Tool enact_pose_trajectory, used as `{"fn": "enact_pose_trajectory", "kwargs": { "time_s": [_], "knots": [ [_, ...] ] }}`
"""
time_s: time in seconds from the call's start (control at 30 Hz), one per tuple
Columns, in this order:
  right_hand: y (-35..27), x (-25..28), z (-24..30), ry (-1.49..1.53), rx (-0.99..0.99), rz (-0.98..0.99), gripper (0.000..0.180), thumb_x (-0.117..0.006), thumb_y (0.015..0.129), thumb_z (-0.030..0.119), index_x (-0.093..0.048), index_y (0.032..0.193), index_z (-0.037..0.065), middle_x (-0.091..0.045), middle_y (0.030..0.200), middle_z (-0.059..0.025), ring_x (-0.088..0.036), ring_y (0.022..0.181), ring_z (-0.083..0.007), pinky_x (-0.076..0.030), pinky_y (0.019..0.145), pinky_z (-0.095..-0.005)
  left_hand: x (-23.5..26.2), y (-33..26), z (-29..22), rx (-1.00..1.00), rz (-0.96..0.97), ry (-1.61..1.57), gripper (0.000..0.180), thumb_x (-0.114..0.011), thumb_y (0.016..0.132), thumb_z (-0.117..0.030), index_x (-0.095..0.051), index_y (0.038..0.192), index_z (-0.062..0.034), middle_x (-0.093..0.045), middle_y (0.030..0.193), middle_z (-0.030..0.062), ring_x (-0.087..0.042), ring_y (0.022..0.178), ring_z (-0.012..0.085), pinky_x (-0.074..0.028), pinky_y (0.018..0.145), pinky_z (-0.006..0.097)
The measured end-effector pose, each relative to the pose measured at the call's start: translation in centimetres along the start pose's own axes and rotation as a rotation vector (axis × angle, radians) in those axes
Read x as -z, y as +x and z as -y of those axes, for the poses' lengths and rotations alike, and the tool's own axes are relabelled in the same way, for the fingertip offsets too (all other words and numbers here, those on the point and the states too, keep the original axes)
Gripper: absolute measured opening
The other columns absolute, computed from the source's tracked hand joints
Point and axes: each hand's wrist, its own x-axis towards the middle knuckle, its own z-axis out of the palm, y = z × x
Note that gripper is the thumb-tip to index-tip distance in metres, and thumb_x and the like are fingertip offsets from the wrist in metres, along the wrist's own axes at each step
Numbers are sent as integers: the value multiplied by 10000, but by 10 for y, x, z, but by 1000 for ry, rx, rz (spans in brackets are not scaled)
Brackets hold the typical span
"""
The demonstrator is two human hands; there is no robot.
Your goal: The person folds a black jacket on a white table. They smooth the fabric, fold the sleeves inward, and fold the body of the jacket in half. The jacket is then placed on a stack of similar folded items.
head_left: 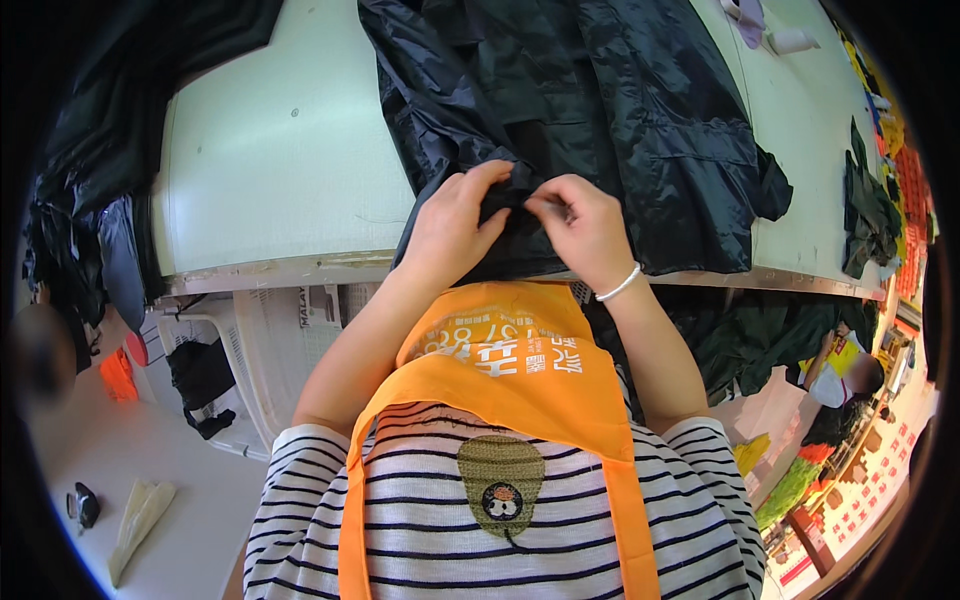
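A dark, shiny jacket (670,150) lies spread on the pale table, its near edge reaching the table's front edge. My left hand (455,228) rests on its left part, fingers curled around a gathered fold of the cloth. Close by on the right, my right hand (588,228) has thumb and forefinger pinched at the same bunched spot. The fingertips of both hands are nearly together. Whether anything small sits between the right fingertips is hidden.
Dark garments are stacked at the table's (270,140) left end. Another dark cloth piece (868,205) and a white spool (792,41) lie to the right. Below the table are a white plastic basket (245,350) and more dark cloth (740,335). Another person (838,370) is at far right.
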Motion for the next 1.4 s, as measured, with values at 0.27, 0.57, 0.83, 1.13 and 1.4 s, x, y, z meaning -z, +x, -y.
{"fn": "enact_pose_trajectory", "kwargs": {
  "time_s": [0.27,0.57,0.83,1.13,1.4],
  "knots": [
    [-6,-10,-21,793,-527,109,172,-642,895,193,-599,854,31,-496,666,66,-371,500,-9,-296,462,-176,24,-3,18,34,180,-180,237,-686,760,7,-631,986,-35,-666,1052,78,-615,802,165,-471,634,232],
    [-9,-16,-29,1088,-763,69,165,-663,885,219,-568,864,84,-415,610,71,-349,455,-20,-272,431,-180,30,5,35,-87,198,-119,199,-757,714,-65,-702,903,-33,-666,865,71,-597,662,152,-474,578,257],
    [-11,-25,-31,1354,-924,-59,280,-663,886,216,-439,737,140,-371,597,59,-365,470,-50,-300,456,-206,47,1,31,3,-19,84,142,-782,709,-114,-712,822,-65,-517,534,5,-409,454,84,-315,437,238],
    [-9,-19,-34,1341,-906,-132,297,-656,890,216,-419,727,144,-366,589,54,-369,472,-57,-298,456,-215,63,7,20,103,26,-49,198,-795,687,-142,-695,840,-65,-462,581,17,-443,512,110,-371,481,252],
    [-8,-24,-21,1353,-927,-190,303,-658,887,232,-423,720,139,-361,581,47,-363,477,-69,-288,452,-223,5,-6,11,-129,-53,239,132,-775,717,-114,-675,753,-34,-594,666,61,-567,592,150,-455,558,248]
  ]
}}
